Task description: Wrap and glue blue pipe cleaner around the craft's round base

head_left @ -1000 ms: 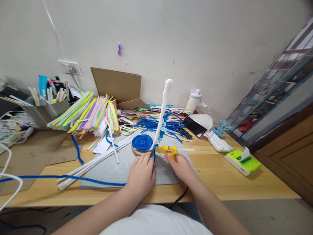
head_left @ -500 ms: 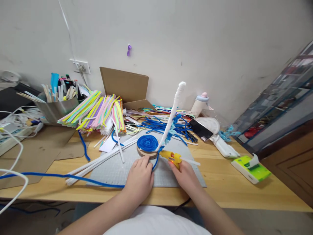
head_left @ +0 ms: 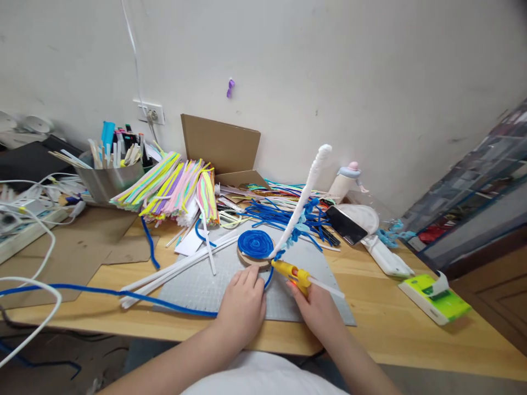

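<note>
A round wooden base (head_left: 249, 262) carries a flat blue pipe-cleaner coil (head_left: 256, 244). From its right edge a white fuzzy stem (head_left: 303, 202) leans up and right, with blue leaf-like pieces (head_left: 300, 227) along it. My left hand (head_left: 244, 297) is closed at the base's near rim, over a long blue pipe cleaner (head_left: 177, 305). That strand runs in from the left and comes out beyond the hand toward the base. In my right hand (head_left: 317, 307) is a yellow hot glue gun (head_left: 294, 272), its nozzle at the base's right edge, a glue stick protruding behind.
Under the work lies a grey cutting mat (head_left: 185, 291) with white pipe cleaners (head_left: 177, 270). Behind are bundled coloured pipe cleaners (head_left: 168, 189) and loose blue ones (head_left: 272, 214). A phone (head_left: 346, 225) and tissue pack (head_left: 434, 299) lie right; a cable (head_left: 49, 241) hangs left.
The whole view has shifted, so things sit further right. The white stem leans more to the right, and the glue gun has turned, its rear dipping lower. Both hands keep their holds.
</note>
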`<state>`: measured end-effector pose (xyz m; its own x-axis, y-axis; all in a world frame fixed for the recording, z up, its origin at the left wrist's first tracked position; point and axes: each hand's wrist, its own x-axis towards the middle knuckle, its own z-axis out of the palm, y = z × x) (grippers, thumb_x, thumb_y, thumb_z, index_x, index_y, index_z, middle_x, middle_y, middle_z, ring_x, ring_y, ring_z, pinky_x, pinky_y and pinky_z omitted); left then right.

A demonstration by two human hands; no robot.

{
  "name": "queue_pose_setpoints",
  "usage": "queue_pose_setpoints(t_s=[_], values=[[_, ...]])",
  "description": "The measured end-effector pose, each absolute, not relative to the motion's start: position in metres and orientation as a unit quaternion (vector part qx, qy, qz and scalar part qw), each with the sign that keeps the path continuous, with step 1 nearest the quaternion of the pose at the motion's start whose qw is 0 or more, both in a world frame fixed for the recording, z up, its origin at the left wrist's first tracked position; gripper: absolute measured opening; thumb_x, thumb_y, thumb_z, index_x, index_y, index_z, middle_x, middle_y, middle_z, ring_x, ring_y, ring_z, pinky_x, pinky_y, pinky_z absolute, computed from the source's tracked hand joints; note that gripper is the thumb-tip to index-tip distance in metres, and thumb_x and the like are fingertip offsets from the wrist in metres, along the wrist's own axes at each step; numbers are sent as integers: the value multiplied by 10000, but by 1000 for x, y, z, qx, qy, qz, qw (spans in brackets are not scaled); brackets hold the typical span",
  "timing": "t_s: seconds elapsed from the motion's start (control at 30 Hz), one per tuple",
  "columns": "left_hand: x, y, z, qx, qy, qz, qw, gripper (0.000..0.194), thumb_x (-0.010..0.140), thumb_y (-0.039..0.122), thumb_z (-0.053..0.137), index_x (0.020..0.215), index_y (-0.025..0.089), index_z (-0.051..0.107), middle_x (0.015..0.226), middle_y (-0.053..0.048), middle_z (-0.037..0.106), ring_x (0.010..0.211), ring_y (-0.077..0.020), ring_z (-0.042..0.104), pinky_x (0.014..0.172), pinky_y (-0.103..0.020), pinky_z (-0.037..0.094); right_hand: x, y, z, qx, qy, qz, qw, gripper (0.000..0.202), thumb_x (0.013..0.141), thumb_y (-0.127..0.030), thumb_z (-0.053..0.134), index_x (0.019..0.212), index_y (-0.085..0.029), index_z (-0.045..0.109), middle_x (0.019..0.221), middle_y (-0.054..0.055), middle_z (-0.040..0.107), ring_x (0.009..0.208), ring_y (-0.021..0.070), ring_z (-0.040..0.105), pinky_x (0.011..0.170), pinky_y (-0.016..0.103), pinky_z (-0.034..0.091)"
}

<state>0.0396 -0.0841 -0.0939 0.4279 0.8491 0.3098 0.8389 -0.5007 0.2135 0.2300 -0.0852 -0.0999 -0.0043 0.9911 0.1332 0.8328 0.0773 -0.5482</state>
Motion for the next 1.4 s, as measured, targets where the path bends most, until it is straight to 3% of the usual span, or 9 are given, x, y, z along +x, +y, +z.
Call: queue_pose_setpoints(t_s=[0.47, 0.57, 0.73, 0.97, 1.2, 1.4], values=[[40, -85, -94, 846, 499, 189, 0, 211, 835, 171, 452, 1000, 169, 583, 1282, -117, 522, 1197, -255, 477, 998, -419, 384, 222, -89, -98, -626, -718, 107, 284, 215, 886, -367, 416, 943, -229, 571, 914, 50, 643, 845, 210, 613, 725, 298, 462], [40, -85, -94, 847, 500, 178, 0, 221, 835, 168, 452, 1007, 154, 591, 1286, -130, 522, 1202, -261, 471, 1009, -416, 377, 221, -89, -99, -634, -720, 93, 267, 230, 900, -397, 403, 912, -229, 560, 868, 48, 638, 800, 208, 612, 679, 288, 448], [40, -85, -93, 848, 503, 164, 11, 264, 830, 163, 454, 1051, 138, 597, 1305, -140, 513, 1219, -267, 464, 1021, -420, 371, 217, -86, -100, -646, -723, 76, 231, 352, 921, -486, 352, 947, -216, 576, 929, 69, 640, 848, 223, 609, 737, 310, 442], [39, -85, -94, 851, 500, 158, 17, 328, 836, 172, 446, 1126, 116, 587, 1348, -149, 484, 1248, -272, 438, 1034, -416, 362, 211, -83, -99, -639, -731, 78, 226, 364, 931, -480, 343, 974, -208, 581, 950, 71, 641, 880, 223, 603, 756, 301, 431], [37, -86, -100, 853, 492, 171, -15, 372, 857, 198, 421, 1184, 105, 572, 1353, -134, 494, 1210, -265, 468, 1028, -416, 359, 202, -83, -97, -650, -723, 89, 215, 326, 925, -484, 363, 906, -207, 535, 848, 46, 623, 743, 204, 590, 623, 285, 387], [38, -87, -99, 854, 493, 165, -23, 317, 862, 203, 433, 1096, 105, 623, 1330, -135, 521, 1091, -259, 533, 962, -410, 400, 198, -84, -96, -648, -733, 65, 195, 316, 923, -483, 359, 855, -208, 501, 787, 35, 607, 692, 204, 576, 575, 273, 341]])
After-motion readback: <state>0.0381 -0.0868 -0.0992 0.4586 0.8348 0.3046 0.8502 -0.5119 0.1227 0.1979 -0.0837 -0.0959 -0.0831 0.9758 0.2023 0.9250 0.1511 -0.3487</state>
